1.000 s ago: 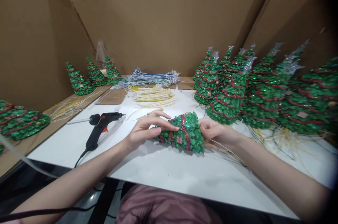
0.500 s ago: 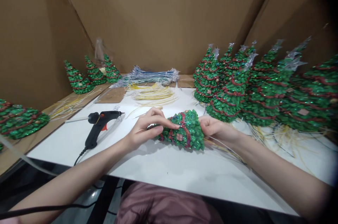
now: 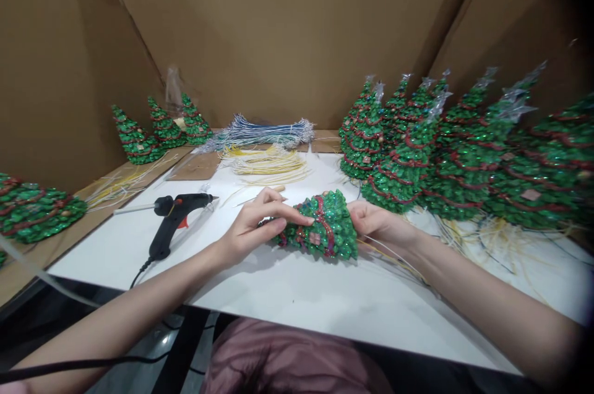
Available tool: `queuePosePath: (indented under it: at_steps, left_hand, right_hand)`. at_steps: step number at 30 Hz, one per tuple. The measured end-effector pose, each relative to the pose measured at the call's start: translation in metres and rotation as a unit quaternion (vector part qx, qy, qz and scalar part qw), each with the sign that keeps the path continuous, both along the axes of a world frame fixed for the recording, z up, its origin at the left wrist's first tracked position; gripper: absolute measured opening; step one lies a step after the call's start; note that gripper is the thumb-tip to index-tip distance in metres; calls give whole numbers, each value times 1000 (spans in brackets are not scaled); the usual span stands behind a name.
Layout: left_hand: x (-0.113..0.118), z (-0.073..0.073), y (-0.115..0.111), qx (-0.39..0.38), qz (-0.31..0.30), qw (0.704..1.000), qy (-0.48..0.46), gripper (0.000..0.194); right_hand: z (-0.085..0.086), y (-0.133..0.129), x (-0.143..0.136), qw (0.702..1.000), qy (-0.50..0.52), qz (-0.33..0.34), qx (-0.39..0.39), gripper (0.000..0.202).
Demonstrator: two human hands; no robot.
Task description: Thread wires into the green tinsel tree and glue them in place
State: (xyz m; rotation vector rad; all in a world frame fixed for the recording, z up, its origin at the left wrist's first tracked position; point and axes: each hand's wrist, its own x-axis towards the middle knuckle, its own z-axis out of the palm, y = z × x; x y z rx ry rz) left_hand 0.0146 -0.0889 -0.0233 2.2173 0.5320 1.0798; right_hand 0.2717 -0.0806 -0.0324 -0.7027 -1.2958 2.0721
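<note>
A small glittery green Christmas tree (image 3: 325,230) with red garlands lies on its side over the white table (image 3: 288,295), its top toward the left. My left hand (image 3: 257,221) is closed round the narrow end, the index finger stretched along the garland. At the broad base, my right hand (image 3: 378,224) grips the edge between thumb and fingers. Thin white and yellow wires (image 3: 394,258) trail from the base under my right wrist. The tree's tip is hidden behind my left fingers.
A black glue gun (image 3: 171,227) with its cord lies at left. Bundles of blue-white wires (image 3: 269,133) and yellow wires (image 3: 269,163) lie at the back. Several star-topped trees (image 3: 401,174) crowd the right; others (image 3: 134,140) stand back left. Cardboard walls (image 3: 288,41) enclose the table.
The tree and both hands have barely moved; the tree is turned very slightly in my grip. Everything else stays as it was.
</note>
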Motion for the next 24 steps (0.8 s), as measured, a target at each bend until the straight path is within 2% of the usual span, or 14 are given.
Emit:
queuePosePath:
  at_steps: [4, 10, 24]
  left_hand:
    - [0, 1, 2, -23, -10, 1000, -6, 30]
    - [0, 3, 4, -86, -45, 993, -64, 31]
    - [0, 3, 4, -89, -44, 993, -58, 34]
  right_hand:
    - [1, 0, -1, 1000, 8, 4, -4, 33]
    - [4, 1, -2, 1000, 13, 14, -22, 40]
    - [4, 0, -2, 1000, -1, 4, -28, 44]
